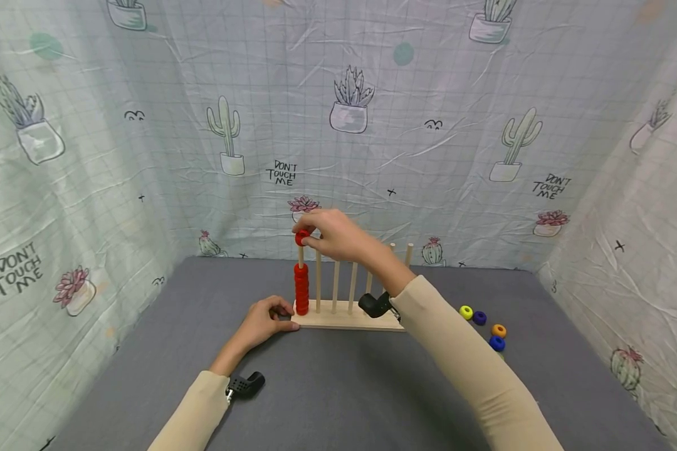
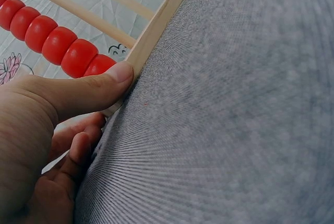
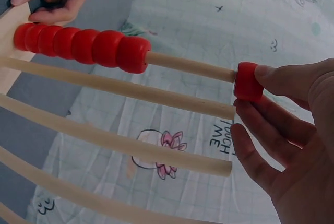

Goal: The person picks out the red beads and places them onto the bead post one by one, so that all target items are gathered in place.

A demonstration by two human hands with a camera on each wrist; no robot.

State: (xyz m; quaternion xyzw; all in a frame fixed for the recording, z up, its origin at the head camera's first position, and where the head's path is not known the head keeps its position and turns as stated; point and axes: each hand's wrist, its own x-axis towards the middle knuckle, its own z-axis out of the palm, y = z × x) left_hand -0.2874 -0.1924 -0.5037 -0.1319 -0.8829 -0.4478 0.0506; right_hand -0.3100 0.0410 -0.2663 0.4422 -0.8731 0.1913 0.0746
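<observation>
My right hand (image 1: 338, 237) pinches a red bead (image 3: 247, 83) between thumb and fingers at the top of the leftmost peg (image 3: 190, 67). In the right wrist view the bead sits at the peg's tip, and a stretch of bare wood separates it from the stacked red beads (image 3: 94, 45) lower down. Those several beads press against one another down to the wooden base (image 1: 344, 321) of the peg rack. My left hand (image 1: 261, 323) grips the base's left end, its thumb (image 2: 112, 80) on the front edge and the other fingers around the end.
Several bare pegs (image 1: 335, 288) rise to the right of the red stack, partly behind my right forearm. Loose beads lie on the grey table at the right: yellow (image 1: 466, 312), purple (image 1: 479, 318), orange (image 1: 499, 331) and blue (image 1: 497, 343). A printed curtain (image 1: 350, 163) hangs behind.
</observation>
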